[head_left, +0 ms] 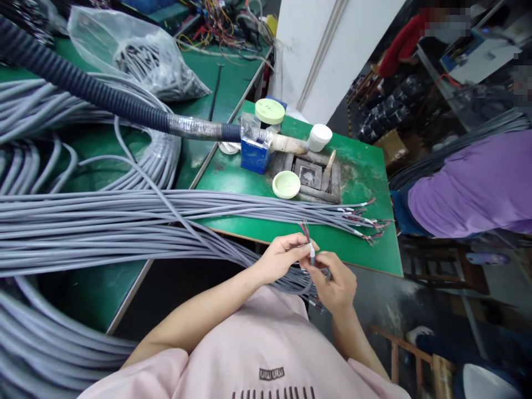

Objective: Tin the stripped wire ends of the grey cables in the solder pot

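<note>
Between my two hands is the end of a grey cable [312,259], with a white sleeve near its tip and thin red and dark wires [306,230] fanning upward. My left hand [286,254] pinches the wires just by the white sleeve. Lower down, my right hand [336,281] grips the grey jacket between thumb and fingers. More grey cables pass below my hands, their ends partly hidden. On the green table ahead lies a bundle of grey cables [249,208], its stripped wire ends [372,224] spread toward the right.
A solder pot [310,174] sits in a grimy frame beside a shallow pale-green dish [286,184]. Behind are a white tub [320,137], a green-lidded container [270,111] and a black corrugated hose [124,111]. Coiled cables fill the left. A person in purple [477,183] is at right.
</note>
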Tool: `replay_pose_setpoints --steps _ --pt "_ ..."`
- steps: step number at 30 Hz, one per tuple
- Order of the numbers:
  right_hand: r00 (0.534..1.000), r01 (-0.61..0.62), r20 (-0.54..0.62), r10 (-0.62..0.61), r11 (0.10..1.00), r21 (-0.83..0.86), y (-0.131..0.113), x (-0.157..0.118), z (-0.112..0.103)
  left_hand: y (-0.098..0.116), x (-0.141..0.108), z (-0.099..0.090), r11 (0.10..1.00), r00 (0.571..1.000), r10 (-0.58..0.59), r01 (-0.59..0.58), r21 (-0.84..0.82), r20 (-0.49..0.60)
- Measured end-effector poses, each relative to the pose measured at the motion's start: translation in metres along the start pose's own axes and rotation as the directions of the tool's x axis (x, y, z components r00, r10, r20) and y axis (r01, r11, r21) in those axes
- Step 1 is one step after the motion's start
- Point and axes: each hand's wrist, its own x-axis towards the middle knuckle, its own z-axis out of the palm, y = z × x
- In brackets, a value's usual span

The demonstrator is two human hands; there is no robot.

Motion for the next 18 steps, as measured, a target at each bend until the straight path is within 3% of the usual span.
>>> replay_pose_setpoints --steps 5,10,14,18 --pt "0.974 -0.218 0.107 0.202 0.962 0.163 -0.006 0.000 0.001 0.000 -0.001 -0.002 0.997 0.999 0.017 -0.015 0.070 -0.029" --pt "0.892 -0.451 0.287 0.350 0.741 0.498 0.002 0.002 0.000 0.004 0.001 0.003 0.979 0.995 0.062 -0.046 0.200 -0.075" --pt "0.857 -0.515 0.359 0.369 0.585 0.626 0.010 0.000 0.005 0.006 0.004 0.012 0.960 0.987 0.114 -0.079 0.269 -0.117" --pt "0.849 -0.525 0.373 0.375 0.509 0.683 0.013 -0.002 0.011 0.005 0.005 0.015 0.955 0.985 0.108 -0.066 0.289 -0.133"
